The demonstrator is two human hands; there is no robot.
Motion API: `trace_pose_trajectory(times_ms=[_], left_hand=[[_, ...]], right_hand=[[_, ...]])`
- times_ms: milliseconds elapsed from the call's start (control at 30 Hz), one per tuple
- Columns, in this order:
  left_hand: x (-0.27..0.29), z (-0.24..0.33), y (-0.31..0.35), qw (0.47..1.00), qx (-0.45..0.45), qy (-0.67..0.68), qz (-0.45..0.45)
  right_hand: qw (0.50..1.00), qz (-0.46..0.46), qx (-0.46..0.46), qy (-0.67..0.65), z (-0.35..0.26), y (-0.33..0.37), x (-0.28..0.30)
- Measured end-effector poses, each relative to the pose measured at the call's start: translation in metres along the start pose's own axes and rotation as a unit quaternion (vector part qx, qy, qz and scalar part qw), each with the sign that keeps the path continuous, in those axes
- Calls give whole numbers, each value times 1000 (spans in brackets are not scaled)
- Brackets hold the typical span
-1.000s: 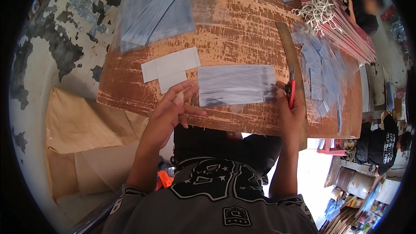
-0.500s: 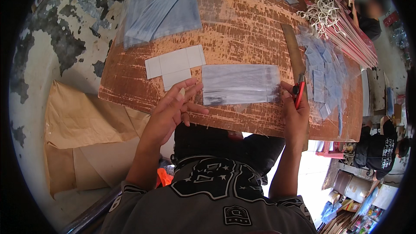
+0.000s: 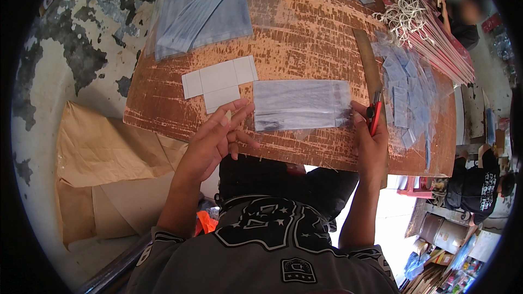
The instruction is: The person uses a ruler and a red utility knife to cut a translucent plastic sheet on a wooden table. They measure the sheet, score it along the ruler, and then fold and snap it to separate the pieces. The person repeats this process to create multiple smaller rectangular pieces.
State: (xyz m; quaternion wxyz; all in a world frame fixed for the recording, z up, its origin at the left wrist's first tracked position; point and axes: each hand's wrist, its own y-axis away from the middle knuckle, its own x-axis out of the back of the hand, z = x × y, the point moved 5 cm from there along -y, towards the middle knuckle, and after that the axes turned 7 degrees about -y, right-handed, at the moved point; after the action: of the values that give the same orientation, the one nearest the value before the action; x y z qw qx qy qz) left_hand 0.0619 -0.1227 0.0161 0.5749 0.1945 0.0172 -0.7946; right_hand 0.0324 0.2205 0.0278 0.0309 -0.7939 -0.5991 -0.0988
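Flat on the worn brown table lies a stack of clear plastic sheets, greyish and rectangular, with dark smudges near its lower left and right ends. My left hand is beside its left end, fingers spread and holding nothing. A utility knife with a red handle and black slider is gripped in my right hand, whose fingertips are at the stack's right end. Up and left of the stack, a white creased card cutout lies flat near my left fingertips.
Large plastic sheets lie at the table's far left. A long flat wooden strip runs along the right, beside scattered small plastic pieces. Pink sticks with white strings lie at far right. Brown paper stands left of the table.
Both hands stay almost where they were; the left fingers shift very slightly. The plastic stack and the card have not visibly moved.
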Motion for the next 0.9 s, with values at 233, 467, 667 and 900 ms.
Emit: trace_pose_trajectory(times_ms=[233,467,667,900], left_hand=[[-4,6,-1,998,15,-52,12],[2,30,-12,996,8,-85,42],[4,30,-16,998,10,-54,33],[2,27,-19,996,11,-71,51]], right_hand=[[1000,4,-23,-21,-6,3,-1],[998,10,-38,-57,-1,2,2],[999,6,14,-36,-3,1,0],[999,-17,44,-22,7,-2,2]])
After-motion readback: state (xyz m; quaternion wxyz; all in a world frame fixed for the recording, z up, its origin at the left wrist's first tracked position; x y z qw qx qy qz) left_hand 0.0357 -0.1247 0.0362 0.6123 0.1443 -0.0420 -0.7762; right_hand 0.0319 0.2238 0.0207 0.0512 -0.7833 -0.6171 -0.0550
